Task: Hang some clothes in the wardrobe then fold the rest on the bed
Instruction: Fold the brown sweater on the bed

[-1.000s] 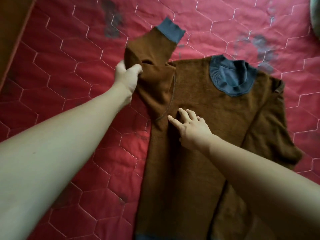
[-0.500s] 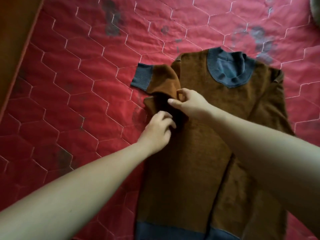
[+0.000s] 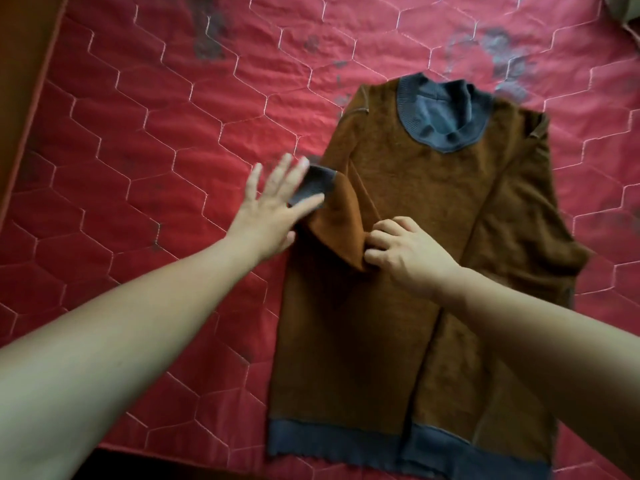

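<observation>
A brown sweater point(image 3: 426, 209) with a grey-blue collar, cuffs and hem lies flat on the red quilted bed point(image 3: 173, 133). Its right side is folded inward over the body. The left sleeve point(image 3: 341, 220) is folded across the sweater's left edge, and its grey cuff point(image 3: 313, 183) sticks out to the left. My left hand point(image 3: 273, 206) is spread, with straight fingers touching that cuff. My right hand point(image 3: 405, 252) has curled fingers that pinch the sleeve's fold on the sweater's body.
The bed's wooden edge point(image 3: 20, 81) runs along the left. Dark stains mark the quilt near the top. Part of a greyish item point(image 3: 627, 15) shows at the top right corner. The bed's near edge runs just below the sweater's hem.
The left hand let go of the sleeve and spread open by the cuff. The sleeve now lies lower across the sweater's edge. The right hand slid down with the fold.
</observation>
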The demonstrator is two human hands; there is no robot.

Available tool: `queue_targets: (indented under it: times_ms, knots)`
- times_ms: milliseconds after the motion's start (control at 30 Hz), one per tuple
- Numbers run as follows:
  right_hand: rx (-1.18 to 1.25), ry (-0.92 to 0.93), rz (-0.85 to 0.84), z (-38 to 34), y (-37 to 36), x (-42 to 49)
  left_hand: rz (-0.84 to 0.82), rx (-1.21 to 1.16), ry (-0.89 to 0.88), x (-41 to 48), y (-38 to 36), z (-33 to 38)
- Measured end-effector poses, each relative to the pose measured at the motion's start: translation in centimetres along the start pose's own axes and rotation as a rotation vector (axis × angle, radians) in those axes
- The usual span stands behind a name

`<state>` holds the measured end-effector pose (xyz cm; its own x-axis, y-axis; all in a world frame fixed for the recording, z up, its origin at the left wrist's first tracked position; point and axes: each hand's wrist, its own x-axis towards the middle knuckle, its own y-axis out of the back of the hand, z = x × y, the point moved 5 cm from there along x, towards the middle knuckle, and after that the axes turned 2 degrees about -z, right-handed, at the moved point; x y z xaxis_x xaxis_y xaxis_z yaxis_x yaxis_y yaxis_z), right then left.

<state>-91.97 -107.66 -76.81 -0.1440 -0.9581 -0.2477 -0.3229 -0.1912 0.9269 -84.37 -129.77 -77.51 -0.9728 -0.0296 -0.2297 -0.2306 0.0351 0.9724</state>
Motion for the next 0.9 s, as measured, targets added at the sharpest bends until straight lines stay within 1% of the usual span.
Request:
queue_targets:
  times_ms: [33, 67, 100, 167, 200, 267, 333, 400, 433, 500, 567, 600, 667, 700, 733, 800, 867, 900]
  knots:
    - [0.067, -0.125, -0.02, 0.2, -0.3, -0.3, 0.026, 0.039, -0.111, 0.0, -0.4, 1.0]
    - [0.139, -0.261, -0.005, 0.3, -0.5, -0.8, 0.076, 0.046, -0.182, -0.1, -0.5, 1.9]
    - [0.204, -0.388, 0.042, 0.1, -0.6, -1.3, 0.127, 0.044, -0.209, -0.2, -0.6, 2.6]
    - [0.346, -0.635, 0.145, -0.3, -1.0, -2.4, 0.184, 0.056, -0.182, -0.3, -0.6, 3.7]
    - [0.459, -0.768, 0.184, -0.5, -1.2, -3.0, 0.195, 0.076, -0.16, -0.5, -0.6, 4.2]
    - [0.782, -1.0, 0.212, -1.0, -2.1, -3.9, 0.21, 0.099, -0.137, -1.0, -0.9, 5.1]
    - [1.144, -1.111, 0.217, -2.2, -3.1, -4.3, 0.159, 0.089, -0.138, -1.5, -0.9, 5.7]
    - [1.43, -1.164, 0.217, -3.8, -3.5, -4.1, 0.036, 0.067, -0.119, -1.2, -0.9, 5.6]
    - [1.503, -1.165, 0.234, -4.2, -3.5, -3.9, -0.023, 0.056, -0.091, -0.7, -0.8, 5.4]
    - [1.584, -1.127, 0.275, -4.5, -3.6, -3.6, -0.051, 0.091, -0.064, 0.4, -0.3, 4.8]
    - [1.612, -1.089, 0.288, -4.4, -3.6, -3.6, -0.039, 0.152, -0.095, 1.0, 0.2, 4.8]
    - [1.573, -1.083, 0.29, -4.2, -3.7, -3.8, -0.029, 0.161, -0.115, 1.0, 0.3, 5.0]
    - [1.49, -1.104, 0.309, -3.8, -4.1, -4.4, -0.035, 0.129, -0.16, -0.3, 0.2, 6.2]
    - [1.492, -1.12, 0.315, -3.7, -4.2, -4.7, -0.06, 0.1, -0.184, -1.4, 0.0, 7.3]
    - [1.518, -1.135, 0.309, -3.7, -4.3, -4.9, -0.125, 0.061, -0.205, -2.9, -0.5, 8.7]
    - [1.557, -1.138, 0.288, -4.1, -4.5, -5.2, -0.331, -0.052, -0.212, -7.1, -1.9, 12.2]
    - [1.471, -1.109, 0.243, -4.7, -4.5, -5.9, -0.524, -0.239, -0.176, -11.6, -3.3, 16.3]
    - [1.404, -1.088, 0.223, -5.1, -4.9, -6.4, -0.595, -0.398, -0.132, -13.4, -3.8, 18.2]
